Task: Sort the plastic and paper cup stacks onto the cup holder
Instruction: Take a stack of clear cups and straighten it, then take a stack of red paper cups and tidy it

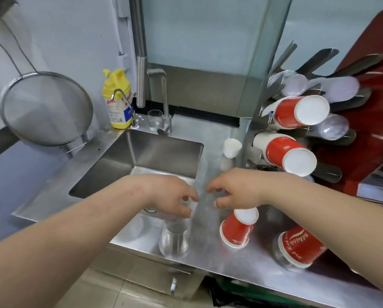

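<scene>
Both forearms (52, 236) cross the counter (208, 258) beside sink (164, 152).

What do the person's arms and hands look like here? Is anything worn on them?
Both forearms are bare as far as the picture shows: no sleeves, gloves, watch or bracelet. The left hand and right hand show no rings that I can make out. Fingernails look short and unpainted, though blur hides fine detail.

Steel sink corner with washing-up things

A round mesh strainer (46, 108) hangs left of the sink (141, 156); a yellow detergent bottle (117, 100), a faucet (157, 96) and a clear glass (155, 120) stand behind it.
</scene>
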`<act>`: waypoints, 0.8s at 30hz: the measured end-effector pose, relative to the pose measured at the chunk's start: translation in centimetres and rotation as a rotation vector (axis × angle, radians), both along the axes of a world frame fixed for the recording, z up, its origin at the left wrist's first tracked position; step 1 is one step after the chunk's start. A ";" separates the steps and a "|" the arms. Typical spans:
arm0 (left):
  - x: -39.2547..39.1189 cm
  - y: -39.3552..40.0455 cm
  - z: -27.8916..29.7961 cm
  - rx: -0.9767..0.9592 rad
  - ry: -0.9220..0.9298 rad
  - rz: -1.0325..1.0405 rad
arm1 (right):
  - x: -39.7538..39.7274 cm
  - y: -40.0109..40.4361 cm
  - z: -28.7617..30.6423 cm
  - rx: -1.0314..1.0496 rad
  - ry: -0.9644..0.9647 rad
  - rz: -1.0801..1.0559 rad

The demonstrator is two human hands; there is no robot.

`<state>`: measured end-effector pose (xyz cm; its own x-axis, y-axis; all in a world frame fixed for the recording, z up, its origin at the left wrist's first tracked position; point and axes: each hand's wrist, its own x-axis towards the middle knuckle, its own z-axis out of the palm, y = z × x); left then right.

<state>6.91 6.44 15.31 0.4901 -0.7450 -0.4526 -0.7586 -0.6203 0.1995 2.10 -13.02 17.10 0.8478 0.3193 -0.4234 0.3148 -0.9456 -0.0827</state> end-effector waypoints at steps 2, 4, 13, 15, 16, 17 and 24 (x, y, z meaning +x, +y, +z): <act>0.2 -1.9 0.3 0.016 -0.004 -0.033 | -0.7 -0.7 0.4 -0.030 0.014 0.004; 0.5 -3.7 0.2 0.032 -0.009 -0.081 | -1.5 -1.7 0.4 -0.017 0.021 -0.013; -0.1 -9.3 -1.9 0.014 0.033 -0.231 | -6.7 -7.6 -0.3 0.087 -0.036 -0.233; -0.3 -10.6 -2.1 -0.033 0.038 -0.264 | -8.0 -9.3 0.2 0.122 -0.070 -0.306; -0.6 -11.5 -2.0 -0.062 0.042 -0.279 | -8.7 -10.2 0.5 0.125 -0.095 -0.339; -0.9 -12.3 -1.9 -0.092 0.040 -0.299 | -9.3 -11.2 0.7 0.124 -0.119 -0.369; -3.4 -18.6 -1.5 -0.183 0.021 -0.440 | -12.8 -15.6 1.3 0.105 -0.187 -0.494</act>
